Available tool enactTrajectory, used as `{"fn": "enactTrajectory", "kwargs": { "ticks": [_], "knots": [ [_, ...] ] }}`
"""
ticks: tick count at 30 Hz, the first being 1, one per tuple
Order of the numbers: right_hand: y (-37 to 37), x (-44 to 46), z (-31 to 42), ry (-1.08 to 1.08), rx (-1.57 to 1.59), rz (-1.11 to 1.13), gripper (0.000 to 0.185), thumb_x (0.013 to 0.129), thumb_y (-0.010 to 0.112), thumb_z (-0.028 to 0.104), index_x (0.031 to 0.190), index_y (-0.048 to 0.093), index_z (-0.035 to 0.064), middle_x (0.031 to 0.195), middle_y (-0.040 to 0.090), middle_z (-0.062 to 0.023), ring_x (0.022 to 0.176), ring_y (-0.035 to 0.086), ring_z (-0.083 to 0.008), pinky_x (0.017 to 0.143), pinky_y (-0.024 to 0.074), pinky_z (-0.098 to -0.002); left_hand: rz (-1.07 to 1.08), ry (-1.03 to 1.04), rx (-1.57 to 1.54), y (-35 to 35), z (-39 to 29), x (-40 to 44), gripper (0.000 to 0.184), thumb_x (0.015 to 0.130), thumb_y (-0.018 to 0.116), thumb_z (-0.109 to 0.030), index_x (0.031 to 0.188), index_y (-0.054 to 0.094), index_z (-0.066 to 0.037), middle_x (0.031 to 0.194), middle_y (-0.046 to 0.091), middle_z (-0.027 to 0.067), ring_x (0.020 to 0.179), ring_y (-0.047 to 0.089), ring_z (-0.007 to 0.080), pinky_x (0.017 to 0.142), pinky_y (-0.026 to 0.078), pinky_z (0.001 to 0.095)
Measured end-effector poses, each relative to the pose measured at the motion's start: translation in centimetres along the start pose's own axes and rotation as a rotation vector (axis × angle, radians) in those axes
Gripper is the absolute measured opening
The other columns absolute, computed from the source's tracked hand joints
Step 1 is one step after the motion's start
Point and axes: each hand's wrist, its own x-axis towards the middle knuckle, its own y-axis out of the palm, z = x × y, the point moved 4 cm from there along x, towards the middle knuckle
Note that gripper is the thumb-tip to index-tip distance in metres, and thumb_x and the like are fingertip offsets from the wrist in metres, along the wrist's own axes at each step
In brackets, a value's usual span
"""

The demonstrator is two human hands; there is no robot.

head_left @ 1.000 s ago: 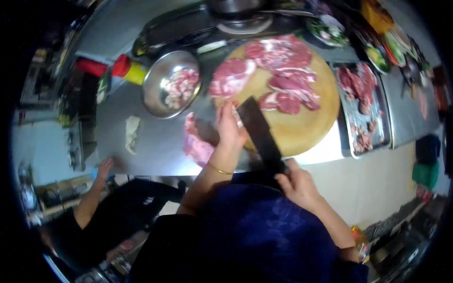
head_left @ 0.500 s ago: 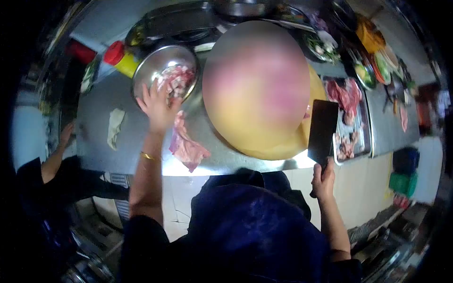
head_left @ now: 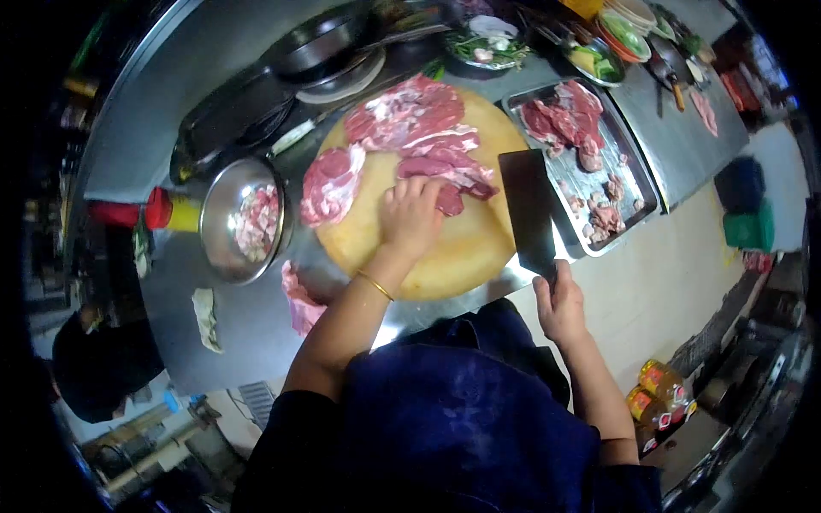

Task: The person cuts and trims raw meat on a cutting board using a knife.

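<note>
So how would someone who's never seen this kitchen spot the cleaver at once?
Find the big round yellow cutting board in the upper middle of the view. At its right edge, next to the metal tray, the person's right hand holds the cleaver. It stands out as a flat, dark rectangle against the yellow board and shiny tray.

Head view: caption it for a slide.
Left hand on raw meat atop a round board, right hand holding a cleaver beside a metal tray.
</note>
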Motion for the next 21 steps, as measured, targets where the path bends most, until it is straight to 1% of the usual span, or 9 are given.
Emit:
{"fn": "enactTrajectory", "kwargs": {
  "ticks": [3,6,7,10,11,15,18,19,21],
  "knots": [
    [-0.5,0.4,-0.5,0.027,0.025,0.034,0.028,0.096,0.061,0.017,0.116,0.048,0.0017,0.076,0.063,-0.0254,0.073,0.064,-0.0459,0.064,0.0497,-0.0503,0.055,-0.051,-0.091,-0.1,0.9,1.0,0.036,0.083,0.065,-0.01,0.119,0.062,-0.01,0.114,0.064,0.0067,0.114,0.057,0.0297,0.103,0.04,0.0467],
    [-1.1,1.1,-1.1,0.054,0.029,0.036,0.03,0.096,0.061,0.018,0.117,0.048,0.0016,0.075,0.063,-0.0259,0.073,0.064,-0.0467,0.065,0.0495,-0.0515,0.008,-0.413,-1.417,2.0,4.4,-0.2,0.027,0.094,0.059,-0.012,0.12,0.06,-0.007,0.116,0.066,0.0075,0.117,0.059,0.0296,0.107,0.04,0.0509],
    [-0.9,1.1,-1.1,0.065,0.031,0.049,0.03,0.096,0.061,0.018,0.117,0.047,0.0015,0.075,0.063,-0.0259,0.073,0.064,-0.0469,0.066,0.0494,-0.052,0.084,-0.504,-1.655,1.1,5.3,-1.1,0.028,0.102,0.05,-0.016,0.126,0.056,-0.005,0.125,0.064,0.0091,0.123,0.057,0.0275,0.111,0.039,0.0525],
    [-0.7,1.6,-2.4,0.091,0.062,0.12,0.031,0.096,0.06,0.019,0.118,0.047,0.0008,0.077,0.063,-0.0267,0.075,0.064,-0.0467,0.068,0.0494,-0.0518,0.083,-0.654,-2.316,-1.9,4.7,-3.7,0.034,0.102,0.048,-0.02,0.134,0.052,-0.008,0.127,0.062,0.0094,0.124,0.056,0.0276,0.11,0.04,0.0512],
    [-0.5,1.7,-2.9,0.103,0.118,0.148,0.03,0.097,0.059,0.018,0.117,0.047,0.0001,0.078,0.064,-0.0271,0.076,0.064,-0.0467,0.068,0.0495,-0.0507,0.021,-0.619,-2.369,-2.7,4.2,-4.2,0.038,0.104,0.046,-0.027,0.138,0.05,-0.01,0.13,0.06,0.0093,0.124,0.056,0.0264,0.111,0.04,0.0495],
    [-1.9,3.1,-2.5,0.012,0.07,0.246,0.027,0.097,0.058,0.014,0.117,0.047,-0.0017,0.078,0.063,-0.0274,0.075,0.064,-0.0476,0.065,0.0495,-0.0498,-0.282,-0.827,-2.186,-2.9,4.7,-6.7,0.03,0.102,0.056,-0.023,0.129,0.058,-0.01,0.127,0.063,0.0091,0.12,0.059,0.0264,0.109,0.042,0.0476],
    [-2.5,4.4,-2.5,-0.05,0.083,0.309,0.027,0.097,0.059,0.013,0.116,0.047,-0.0023,0.078,0.063,-0.0276,0.074,0.063,-0.0482,0.064,0.0493,-0.0494,-0.565,-0.61,-1.503,-6.3,3.5,-7.5,0.018,0.099,0.062,-0.013,0.116,0.066,-0.008,0.117,0.068,0.0087,0.113,0.063,0.025,0.107,0.044,0.0451],
    [-2.9,4.8,-2.0,-0.015,0.083,0.348,0.027,0.097,0.059,0.013,0.115,0.048,-0.0026,0.078,0.063,-0.0277,0.074,0.063,-0.0488,0.064,0.049,-0.0492,-0.64,-0.617,-1.264,-6.8,2.7,-8.3,0.021,0.095,0.066,-0.008,0.115,0.067,-0.005,0.101,0.072,0.0041,0.107,0.065,0.0263,0.107,0.043,0.0452],
    [-2.8,5.5,-2.9,-0.139,0.06,0.361,0.029,0.099,0.058,0.015,0.118,0.047,-0.004,0.069,0.057,-0.0158,0.062,0.056,-0.029,0.056,0.0446,-0.0399,-0.432,-0.307,-0.558,-7.7,-0.4,-8.0,0.026,0.09,0.07,-0.013,0.115,0.068,-0.006,0.107,0.071,0.007,0.111,0.063,0.03,0.107,0.042,0.0473]
  ]
}}
